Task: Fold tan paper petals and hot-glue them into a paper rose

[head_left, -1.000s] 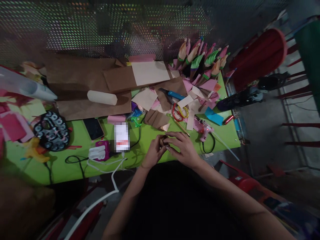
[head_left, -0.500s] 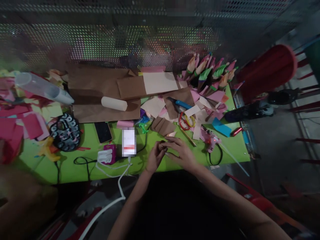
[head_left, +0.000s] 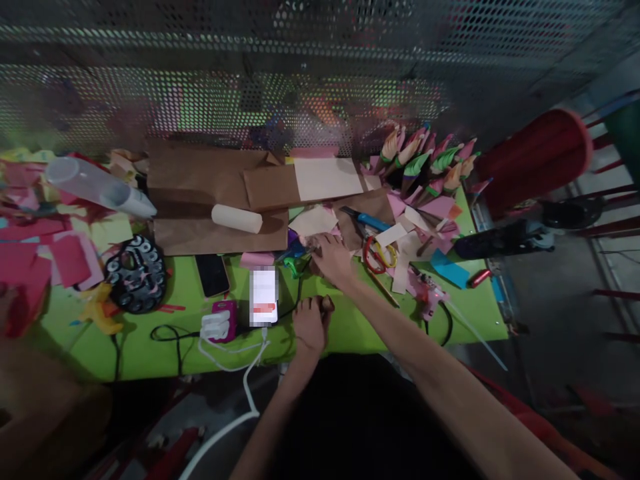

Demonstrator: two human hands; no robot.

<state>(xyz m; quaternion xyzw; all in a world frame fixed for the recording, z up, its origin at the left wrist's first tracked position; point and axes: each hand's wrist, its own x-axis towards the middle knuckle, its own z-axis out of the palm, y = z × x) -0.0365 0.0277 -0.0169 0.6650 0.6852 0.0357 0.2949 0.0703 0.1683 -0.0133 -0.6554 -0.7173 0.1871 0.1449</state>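
My left hand [head_left: 310,327] rests near the front of the green table, its fingers curled around a small dark brown thing [head_left: 327,304], perhaps rolled paper; its kind is too small to tell. Further forward, my right hand [head_left: 332,260] lies palm down with fingers stretched over the spot of the brown paper pieces, which it hides. Its fingertips are close to a cream paper sheet [head_left: 315,220]. Just left of it are a green clip-like item [head_left: 291,268] and a pink paper roll [head_left: 257,259].
Scissors [head_left: 375,255], a blue cutter [head_left: 373,221] and a pink glue gun [head_left: 433,297] lie to the right. Paper cones [head_left: 416,167] stand behind. Two phones [head_left: 212,275], a white roll [head_left: 237,219], a bead tray [head_left: 136,275] and a yellow glue gun [head_left: 103,309] are left.
My right hand has left the small brown thing and moved forward onto the brown paper pieces. My left hand keeps the brown thing, slightly lower. The camera view has shifted.
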